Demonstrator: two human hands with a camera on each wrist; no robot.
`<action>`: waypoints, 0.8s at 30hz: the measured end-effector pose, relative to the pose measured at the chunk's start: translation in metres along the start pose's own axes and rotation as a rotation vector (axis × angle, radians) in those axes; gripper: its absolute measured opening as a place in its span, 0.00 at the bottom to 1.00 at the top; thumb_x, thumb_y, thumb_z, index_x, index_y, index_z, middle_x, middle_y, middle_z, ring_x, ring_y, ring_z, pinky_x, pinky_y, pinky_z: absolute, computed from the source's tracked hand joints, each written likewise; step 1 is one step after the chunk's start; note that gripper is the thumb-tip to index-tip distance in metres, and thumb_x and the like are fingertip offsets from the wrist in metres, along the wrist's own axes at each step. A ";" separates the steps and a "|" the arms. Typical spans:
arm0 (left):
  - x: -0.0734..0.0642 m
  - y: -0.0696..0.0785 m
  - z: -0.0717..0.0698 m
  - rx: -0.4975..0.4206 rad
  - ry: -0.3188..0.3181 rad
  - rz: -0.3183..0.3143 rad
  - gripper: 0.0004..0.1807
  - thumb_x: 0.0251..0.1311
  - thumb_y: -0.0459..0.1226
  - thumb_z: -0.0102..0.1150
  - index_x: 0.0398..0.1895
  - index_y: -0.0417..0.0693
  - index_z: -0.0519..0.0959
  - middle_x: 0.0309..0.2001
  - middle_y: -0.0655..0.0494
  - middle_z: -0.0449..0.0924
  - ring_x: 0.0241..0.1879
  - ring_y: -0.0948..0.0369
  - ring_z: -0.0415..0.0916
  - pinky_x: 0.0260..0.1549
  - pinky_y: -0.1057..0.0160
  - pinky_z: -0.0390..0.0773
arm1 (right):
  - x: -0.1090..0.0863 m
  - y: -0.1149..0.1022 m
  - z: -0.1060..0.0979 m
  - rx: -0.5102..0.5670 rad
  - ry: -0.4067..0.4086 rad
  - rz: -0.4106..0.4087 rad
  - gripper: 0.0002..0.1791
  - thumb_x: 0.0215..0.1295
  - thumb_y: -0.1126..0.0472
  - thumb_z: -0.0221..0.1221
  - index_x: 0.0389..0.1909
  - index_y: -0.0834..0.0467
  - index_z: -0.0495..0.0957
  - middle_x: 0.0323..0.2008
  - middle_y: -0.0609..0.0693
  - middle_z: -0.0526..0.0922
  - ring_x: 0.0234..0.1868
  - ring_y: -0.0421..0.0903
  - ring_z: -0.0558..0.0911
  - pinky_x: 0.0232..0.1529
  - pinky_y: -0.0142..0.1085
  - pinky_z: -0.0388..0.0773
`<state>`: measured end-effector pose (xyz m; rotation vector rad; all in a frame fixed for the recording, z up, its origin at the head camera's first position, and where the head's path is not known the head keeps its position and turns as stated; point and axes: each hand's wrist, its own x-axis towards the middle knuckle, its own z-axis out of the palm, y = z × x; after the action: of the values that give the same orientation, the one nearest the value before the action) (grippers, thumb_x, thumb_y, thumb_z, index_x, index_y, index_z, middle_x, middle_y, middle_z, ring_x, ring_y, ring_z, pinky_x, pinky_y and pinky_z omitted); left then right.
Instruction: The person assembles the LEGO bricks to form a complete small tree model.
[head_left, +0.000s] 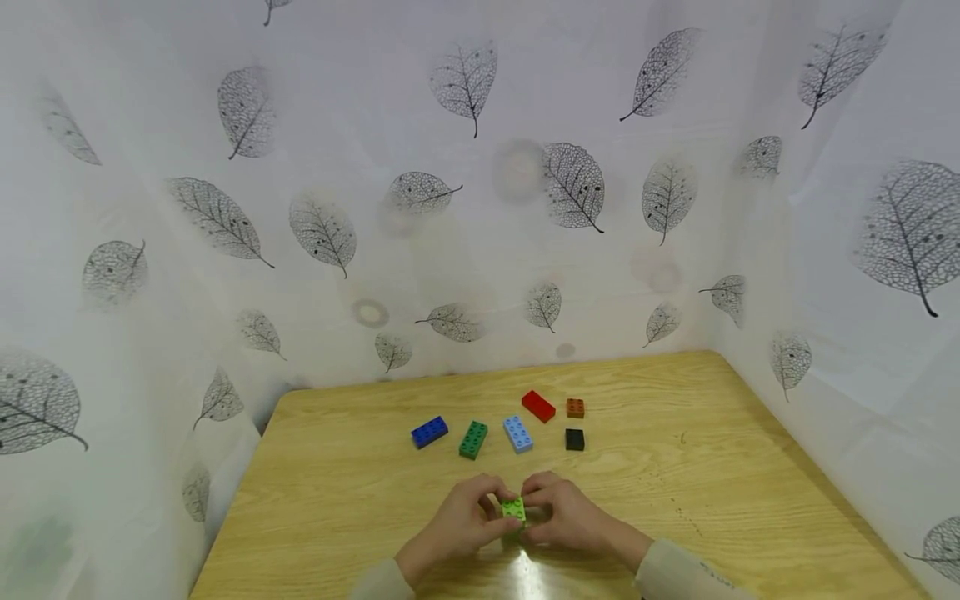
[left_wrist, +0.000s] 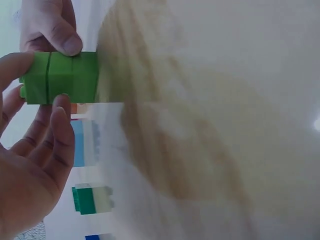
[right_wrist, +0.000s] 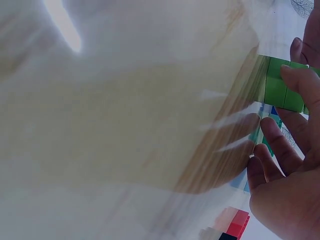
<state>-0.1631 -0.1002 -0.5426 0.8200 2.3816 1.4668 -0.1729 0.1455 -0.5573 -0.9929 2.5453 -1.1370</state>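
Near the front of the table, both hands hold a small stack of lime-green toy building bricks (head_left: 513,508) between them. Studs show on its top in the head view, and a seam between stacked bricks (left_wrist: 72,82) is visible in the left wrist view. My left hand (head_left: 467,521) grips the stack from the left with thumb and fingers. From the right, my right hand (head_left: 568,517) pinches it, its thumb lying on the side of the bricks (right_wrist: 276,82) in the right wrist view. The stack stands upright at the tabletop, its reflection right below it.
Beyond the hands on the wooden table (head_left: 337,500) lie a blue brick (head_left: 430,432), a dark green brick (head_left: 473,439), a light blue brick (head_left: 517,434), a red brick (head_left: 538,406), a brown brick (head_left: 575,407) and a black brick (head_left: 574,439). A leaf-patterned curtain (head_left: 480,250) surrounds the table.
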 end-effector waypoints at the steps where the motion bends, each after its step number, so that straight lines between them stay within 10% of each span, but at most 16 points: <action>1: 0.000 0.000 0.000 -0.007 0.003 -0.008 0.10 0.66 0.45 0.72 0.43 0.53 0.82 0.48 0.53 0.85 0.36 0.71 0.79 0.37 0.70 0.80 | 0.000 0.000 0.000 0.001 -0.001 0.001 0.19 0.62 0.50 0.74 0.53 0.51 0.90 0.54 0.42 0.83 0.60 0.44 0.77 0.63 0.39 0.77; 24: 0.000 0.002 -0.002 -0.021 -0.021 -0.082 0.09 0.67 0.45 0.72 0.43 0.55 0.83 0.50 0.57 0.87 0.37 0.69 0.79 0.35 0.70 0.79 | 0.000 0.004 0.001 0.006 -0.012 0.031 0.19 0.62 0.50 0.74 0.53 0.50 0.90 0.54 0.39 0.82 0.60 0.40 0.76 0.64 0.40 0.76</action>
<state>-0.1637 -0.1014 -0.5402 0.7204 2.3514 1.4421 -0.1743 0.1467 -0.5609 -0.9522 2.5374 -1.1264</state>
